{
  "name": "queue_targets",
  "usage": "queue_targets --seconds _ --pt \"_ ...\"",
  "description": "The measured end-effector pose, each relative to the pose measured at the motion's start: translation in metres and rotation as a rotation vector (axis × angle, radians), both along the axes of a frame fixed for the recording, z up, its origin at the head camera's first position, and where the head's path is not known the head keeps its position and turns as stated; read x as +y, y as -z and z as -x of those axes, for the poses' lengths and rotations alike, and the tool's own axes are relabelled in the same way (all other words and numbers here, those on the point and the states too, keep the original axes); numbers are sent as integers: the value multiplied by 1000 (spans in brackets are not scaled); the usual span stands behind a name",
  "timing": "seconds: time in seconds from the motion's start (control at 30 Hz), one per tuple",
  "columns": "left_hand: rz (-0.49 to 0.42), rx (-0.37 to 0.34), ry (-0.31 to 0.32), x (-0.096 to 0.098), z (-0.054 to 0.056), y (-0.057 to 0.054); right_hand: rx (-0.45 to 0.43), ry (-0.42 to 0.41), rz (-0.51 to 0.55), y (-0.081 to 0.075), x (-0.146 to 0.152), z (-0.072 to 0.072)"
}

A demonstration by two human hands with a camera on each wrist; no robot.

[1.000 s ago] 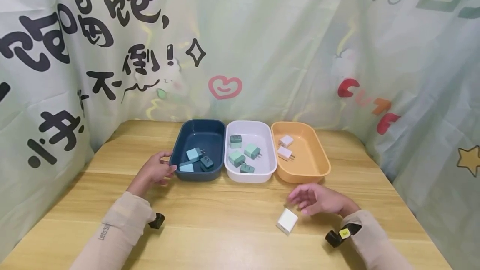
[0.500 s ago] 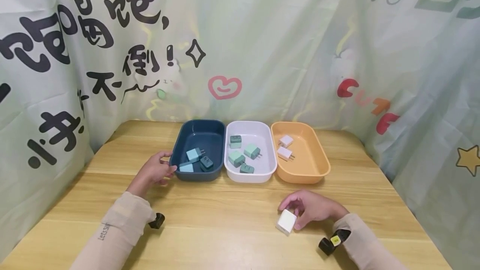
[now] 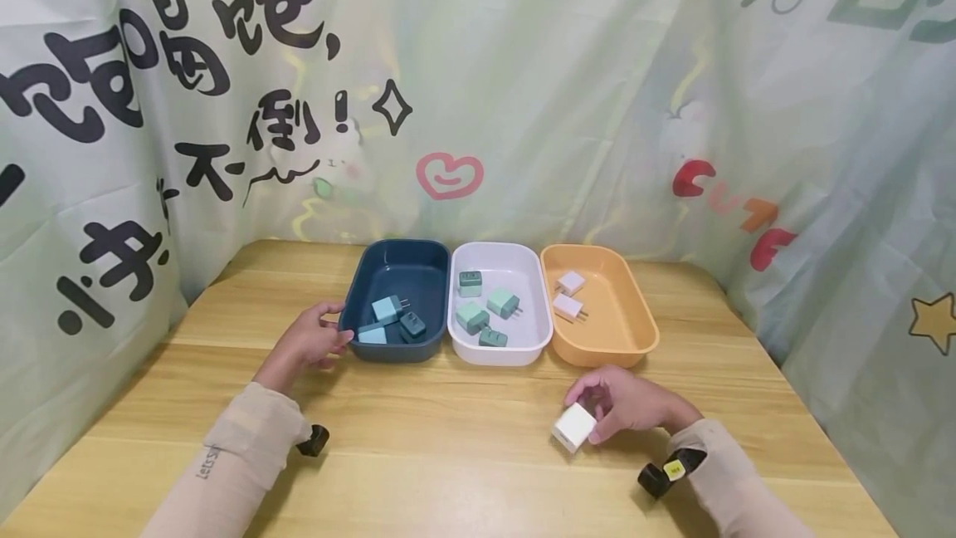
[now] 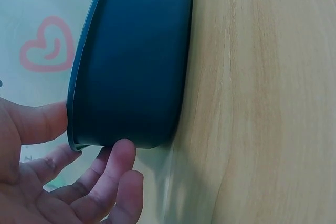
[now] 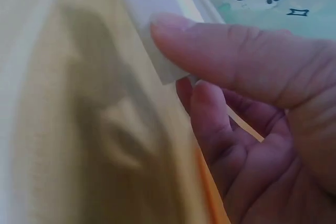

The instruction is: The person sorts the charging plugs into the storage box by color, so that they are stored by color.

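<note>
My right hand [image 3: 635, 405] pinches a white charger plug [image 3: 575, 427] between thumb and fingers, a little above the table in front of the orange tray [image 3: 605, 354]. The right wrist view shows the thumb on the plug's white side [image 5: 157, 3] and a shadow below. My left hand [image 3: 312, 337] holds the near left corner of the dark blue tray [image 3: 399, 353], thumb at the rim and fingers curled by the outer wall [image 4: 131, 66]. Blue plugs [image 3: 387, 308] lie in this tray. The white tray [image 3: 500, 355] bears several green plugs [image 3: 503, 302]; the orange one has two white plugs [image 3: 569, 306].
The trays stand side by side at the back of the wooden table [image 3: 418, 455]. Behind them hangs a printed curtain [image 3: 538, 106], which also closes off both sides. A black wrist camera [image 3: 657, 478] sits on the right sleeve, another [image 3: 314, 440] on the left.
My right hand has come left to the white charger plug, taken hold of it and raised it slightly off the table. The left hand stays at the dark blue tray.
</note>
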State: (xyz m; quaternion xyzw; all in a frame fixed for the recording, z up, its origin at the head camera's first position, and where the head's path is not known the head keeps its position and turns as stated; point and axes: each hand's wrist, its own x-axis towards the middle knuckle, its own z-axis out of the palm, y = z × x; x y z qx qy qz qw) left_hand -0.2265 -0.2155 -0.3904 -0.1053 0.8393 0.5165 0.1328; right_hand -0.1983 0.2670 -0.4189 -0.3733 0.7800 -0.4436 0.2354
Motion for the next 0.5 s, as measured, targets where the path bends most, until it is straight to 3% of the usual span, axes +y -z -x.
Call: queue_targets --seconds 0.3,0.5 --pt "-2 -4 -6 0 1 -1 -7 1 86 -17 13 11" --pt "-1 -3 -5 0 0 1 1 53 95 -27 21 18"
